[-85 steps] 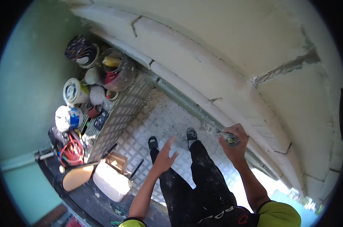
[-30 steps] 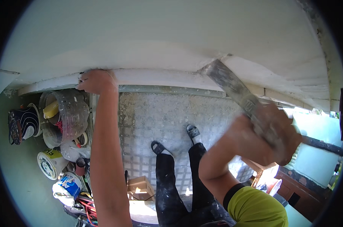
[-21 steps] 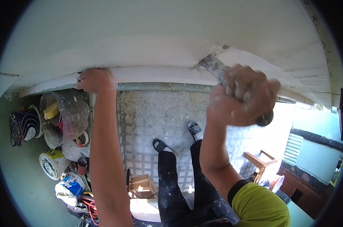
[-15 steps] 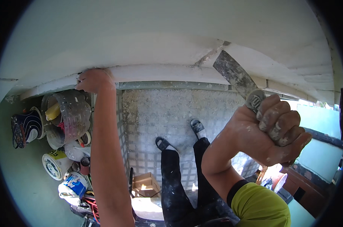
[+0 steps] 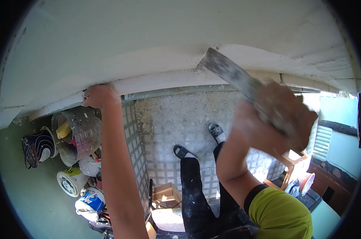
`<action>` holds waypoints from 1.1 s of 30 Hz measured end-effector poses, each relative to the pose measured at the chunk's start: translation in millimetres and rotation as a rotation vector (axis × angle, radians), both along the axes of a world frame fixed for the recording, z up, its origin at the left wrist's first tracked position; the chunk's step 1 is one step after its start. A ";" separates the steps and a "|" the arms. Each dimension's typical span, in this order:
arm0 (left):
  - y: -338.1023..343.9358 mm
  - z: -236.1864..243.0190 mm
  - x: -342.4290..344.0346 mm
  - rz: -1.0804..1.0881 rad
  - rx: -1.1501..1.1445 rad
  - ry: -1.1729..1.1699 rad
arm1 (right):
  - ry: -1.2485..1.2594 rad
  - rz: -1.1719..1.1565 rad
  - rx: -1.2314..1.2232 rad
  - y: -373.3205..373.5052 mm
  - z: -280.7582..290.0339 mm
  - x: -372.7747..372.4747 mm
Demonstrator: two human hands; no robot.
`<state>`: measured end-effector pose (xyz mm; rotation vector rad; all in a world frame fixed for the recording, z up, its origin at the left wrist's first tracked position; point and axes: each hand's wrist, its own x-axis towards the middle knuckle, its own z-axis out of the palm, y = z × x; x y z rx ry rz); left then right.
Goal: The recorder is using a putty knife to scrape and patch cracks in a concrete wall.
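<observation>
My right hand (image 5: 279,121), smeared by motion, is wrapped round the handle of a putty knife (image 5: 230,71). Its long flat blade is spattered with dried grey-white material and points up to the left. The blade's tip lies by a rough, chipped seam (image 5: 200,63) in the pale wall surface (image 5: 148,47); I cannot tell whether it touches. On the left, my left hand (image 5: 102,95) grips the edge of the white ledge (image 5: 160,79) with bent fingers, some of them hidden.
A clear plastic tub (image 5: 83,131) holding a yellow thing hangs or stands at left, beside a dark striped bag (image 5: 36,148). Below are paint buckets (image 5: 69,182). A cardboard box (image 5: 166,195) sits near my legs. My sandalled feet (image 5: 184,151) are on the dusty tiled floor (image 5: 164,119).
The putty knife has swung left and its blade has tipped flatter, bringing its tip to the seam. My right hand has turned with it. My left hand keeps its place on the ledge.
</observation>
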<state>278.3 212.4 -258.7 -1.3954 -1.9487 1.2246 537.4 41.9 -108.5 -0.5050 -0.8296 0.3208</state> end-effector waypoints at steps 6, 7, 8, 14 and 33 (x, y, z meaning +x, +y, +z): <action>-1.3 0.7 -1.9 0.038 0.092 -0.132 | -0.044 -0.017 -0.034 0.4 2.1 2.4; -0.5 -0.3 -2.6 0.071 0.158 -0.174 | -0.058 -0.019 -0.044 -1.7 4.4 4.1; -0.6 -1.6 -2.9 0.105 0.224 -0.215 | -0.072 -0.020 -0.053 -3.7 6.8 5.6; -0.2 5.7 0.7 0.047 -0.078 -0.050 | -0.144 -0.017 -0.096 -4.1 2.6 11.7; -0.9 0.8 -6.1 0.030 0.047 -0.115 | 0.077 0.329 -0.079 -30.2 33.7 28.0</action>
